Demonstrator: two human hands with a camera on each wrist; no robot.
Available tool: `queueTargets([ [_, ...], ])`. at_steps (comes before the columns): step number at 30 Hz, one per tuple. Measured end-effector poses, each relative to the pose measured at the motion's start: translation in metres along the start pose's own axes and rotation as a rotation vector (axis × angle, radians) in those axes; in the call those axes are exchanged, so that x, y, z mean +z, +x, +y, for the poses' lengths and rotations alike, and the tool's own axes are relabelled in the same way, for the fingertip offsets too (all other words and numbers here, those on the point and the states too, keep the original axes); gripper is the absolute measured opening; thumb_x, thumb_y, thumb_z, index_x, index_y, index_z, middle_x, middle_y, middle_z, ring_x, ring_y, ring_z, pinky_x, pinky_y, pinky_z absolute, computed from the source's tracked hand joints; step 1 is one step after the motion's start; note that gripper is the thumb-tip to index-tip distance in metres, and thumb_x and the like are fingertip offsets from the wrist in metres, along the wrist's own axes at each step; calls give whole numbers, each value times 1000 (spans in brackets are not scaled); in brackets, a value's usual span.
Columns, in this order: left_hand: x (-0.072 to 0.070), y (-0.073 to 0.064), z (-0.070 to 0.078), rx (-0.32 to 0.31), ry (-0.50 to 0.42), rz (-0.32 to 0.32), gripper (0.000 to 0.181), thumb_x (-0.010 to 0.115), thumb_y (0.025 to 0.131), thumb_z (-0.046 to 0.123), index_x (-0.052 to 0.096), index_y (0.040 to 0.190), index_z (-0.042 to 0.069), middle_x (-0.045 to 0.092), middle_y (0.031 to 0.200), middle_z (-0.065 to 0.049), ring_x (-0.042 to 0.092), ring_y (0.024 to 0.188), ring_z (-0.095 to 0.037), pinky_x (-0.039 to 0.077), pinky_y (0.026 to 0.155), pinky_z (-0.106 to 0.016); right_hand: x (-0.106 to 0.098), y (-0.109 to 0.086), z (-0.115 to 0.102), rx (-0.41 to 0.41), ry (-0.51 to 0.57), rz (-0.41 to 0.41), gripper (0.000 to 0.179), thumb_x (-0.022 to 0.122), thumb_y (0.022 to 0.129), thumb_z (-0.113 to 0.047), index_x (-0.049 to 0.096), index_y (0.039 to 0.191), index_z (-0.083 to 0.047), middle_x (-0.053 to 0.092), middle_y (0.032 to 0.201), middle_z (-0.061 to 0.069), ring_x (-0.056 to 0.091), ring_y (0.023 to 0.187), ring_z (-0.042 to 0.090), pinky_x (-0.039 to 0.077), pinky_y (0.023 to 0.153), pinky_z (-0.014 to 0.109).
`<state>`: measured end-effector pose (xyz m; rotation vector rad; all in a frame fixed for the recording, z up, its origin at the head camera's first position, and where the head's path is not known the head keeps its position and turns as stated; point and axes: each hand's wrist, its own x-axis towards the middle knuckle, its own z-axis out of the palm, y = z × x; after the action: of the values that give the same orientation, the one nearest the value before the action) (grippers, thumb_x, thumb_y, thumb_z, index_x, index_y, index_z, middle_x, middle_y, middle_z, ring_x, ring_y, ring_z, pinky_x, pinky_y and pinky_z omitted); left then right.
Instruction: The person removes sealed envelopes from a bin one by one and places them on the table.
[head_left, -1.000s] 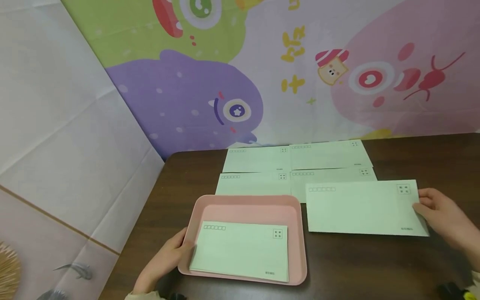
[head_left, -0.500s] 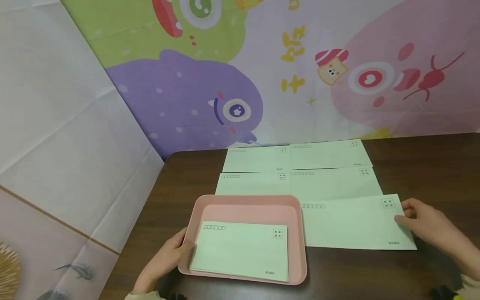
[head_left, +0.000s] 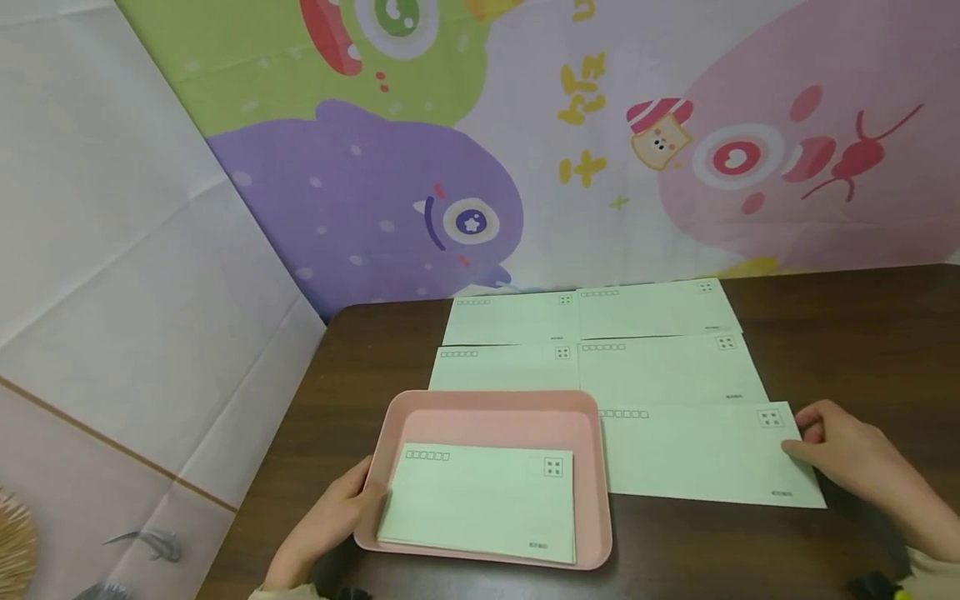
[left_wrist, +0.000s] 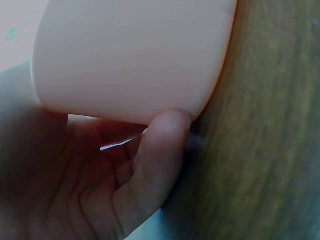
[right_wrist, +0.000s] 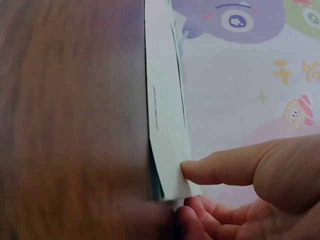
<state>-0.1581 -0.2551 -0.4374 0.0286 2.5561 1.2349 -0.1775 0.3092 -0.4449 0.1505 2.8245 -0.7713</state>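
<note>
Pale green, one envelope (head_left: pixel 705 454) is sitting clamped in the right grip (head_left: pixel 847 452), thumb and fingers pinching its right end. Compared with a second ago, it is showing lower and further left in the frame, its left end now being hidden by the pink tray (head_left: pixel 491 423). At lower centre, the left grip (head_left: pixel 333 508) is holding that tray's left edge. Inside, an envelope stack (head_left: pixel 480 504) is resting; beyond, four envelopes (head_left: pixel 667 371) are lying in two rows on the counter (head_left: pixel 847 333).
</note>
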Motion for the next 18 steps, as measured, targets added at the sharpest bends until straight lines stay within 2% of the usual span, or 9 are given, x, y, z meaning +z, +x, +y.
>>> queueTargets([
  [5, -1, 0, -1, 10, -8, -9, 38, 47, 93, 18, 45, 129, 5, 56, 115, -15, 55, 93, -19, 44, 80, -33, -1, 0, -1, 28, 8, -8, 54, 64, 81, -32, 42, 104, 11, 55, 84, 18, 51, 70, 24, 35, 59, 34],
  [18, 0, -1, 1, -5, -2, -1, 39, 47, 93, 18, 44, 129, 5, 56, 116, -15, 54, 95, -20, 43, 81, -34, 2, -3, -7, 43, 3, 12, 44, 62, 81, -25, 43, 102, 9, 51, 82, 15, 47, 69, 23, 31, 57, 31],
])
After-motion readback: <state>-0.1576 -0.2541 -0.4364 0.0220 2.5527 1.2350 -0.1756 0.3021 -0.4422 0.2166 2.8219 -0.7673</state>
